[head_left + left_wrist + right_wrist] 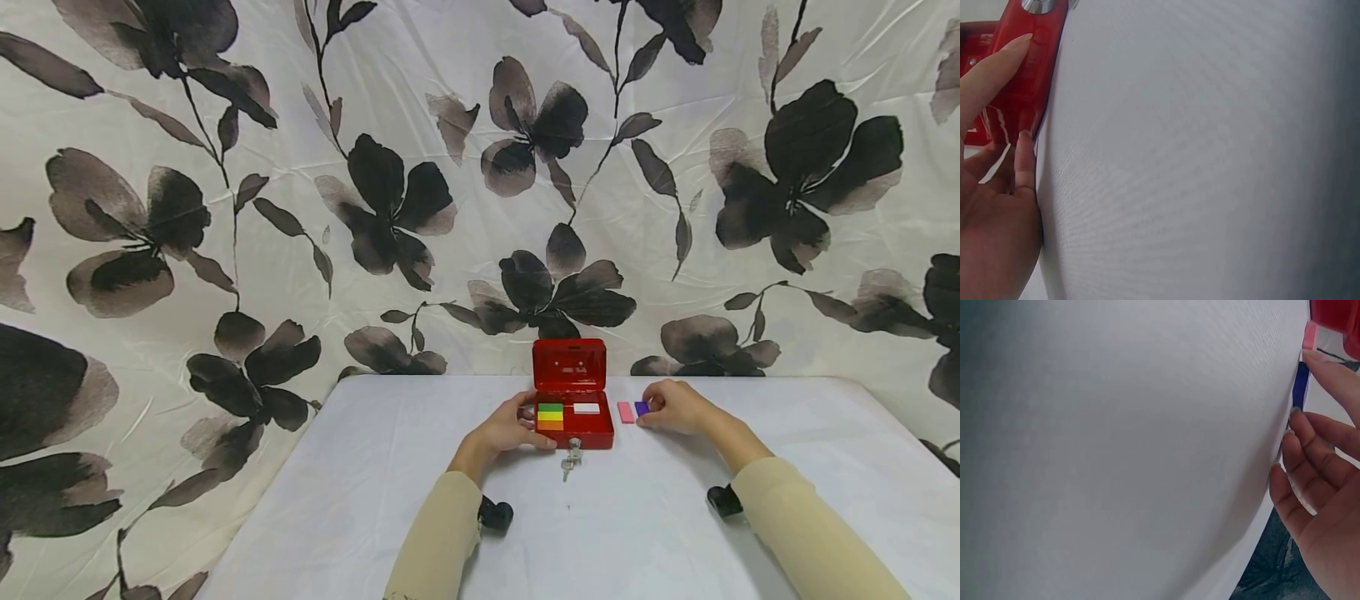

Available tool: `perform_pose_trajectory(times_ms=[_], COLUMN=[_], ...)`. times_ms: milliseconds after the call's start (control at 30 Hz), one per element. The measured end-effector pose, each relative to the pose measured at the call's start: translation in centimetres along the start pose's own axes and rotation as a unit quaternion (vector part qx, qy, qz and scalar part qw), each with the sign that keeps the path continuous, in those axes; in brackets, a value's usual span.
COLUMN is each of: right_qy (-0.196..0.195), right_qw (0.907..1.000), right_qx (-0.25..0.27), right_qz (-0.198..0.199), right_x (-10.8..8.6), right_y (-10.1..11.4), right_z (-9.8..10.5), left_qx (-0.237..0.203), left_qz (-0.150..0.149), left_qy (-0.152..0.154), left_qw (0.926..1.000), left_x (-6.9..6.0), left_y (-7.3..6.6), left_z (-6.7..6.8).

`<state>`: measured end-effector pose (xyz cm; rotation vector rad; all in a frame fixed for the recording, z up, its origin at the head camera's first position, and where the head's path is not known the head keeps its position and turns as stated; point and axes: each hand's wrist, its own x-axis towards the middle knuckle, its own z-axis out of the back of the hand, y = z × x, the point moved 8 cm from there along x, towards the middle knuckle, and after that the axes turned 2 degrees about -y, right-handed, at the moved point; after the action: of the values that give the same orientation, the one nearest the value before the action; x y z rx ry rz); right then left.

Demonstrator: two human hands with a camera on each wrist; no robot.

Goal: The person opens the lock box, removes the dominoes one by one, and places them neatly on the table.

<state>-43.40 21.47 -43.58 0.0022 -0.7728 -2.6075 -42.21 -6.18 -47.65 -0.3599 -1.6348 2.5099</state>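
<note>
A red metal cash box (576, 437) stands with its lid (570, 363) raised at the back and keys (567, 467) hanging from the front lock. Inside lie green (551, 407), yellow (550, 416) and orange (550, 425) blocks on the left, and a white block (586, 408) on the right. My left hand (506, 425) holds the box's front left corner, thumb along the front, other fingers at the left side. Right of the box, my right hand (675, 407) pinches a purple block (1300, 384) at table level. A pink block (626, 412) lies between it and the box.
A white-covered table (637, 517) carries everything, its far edge just behind the box. Behind it hangs a white cloth (465, 225) with dark flowers. Black wrist cameras (496, 514) are worn below both beige sleeves (438, 533).
</note>
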Motion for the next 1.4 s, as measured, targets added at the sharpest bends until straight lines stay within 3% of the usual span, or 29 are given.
perform_pose_trajectory(times_ms=[567, 1133, 1400], right_qy=[0.015, 0.001, 0.003], right_qw=[0.9997, 0.9978, 0.9983], right_qx=[-0.014, -0.027, -0.016], right_qz=[0.012, 0.061, 0.056], right_x=[-1.8, -2.5, -1.9], right_y=[0.4, 3.3, 5.0], right_z=[0.9, 1.8, 1.4], left_qx=[0.005, 0.013, 0.016], left_qz=[-0.003, -0.001, -0.003], left_qy=[0.002, 0.002, 0.002], left_qw=[1.0, 0.9999, 0.9999], left_x=[-0.2, 0.4, 0.3], left_y=[-0.1, 0.2, 0.1], left_z=[0.3, 0.1, -0.1])
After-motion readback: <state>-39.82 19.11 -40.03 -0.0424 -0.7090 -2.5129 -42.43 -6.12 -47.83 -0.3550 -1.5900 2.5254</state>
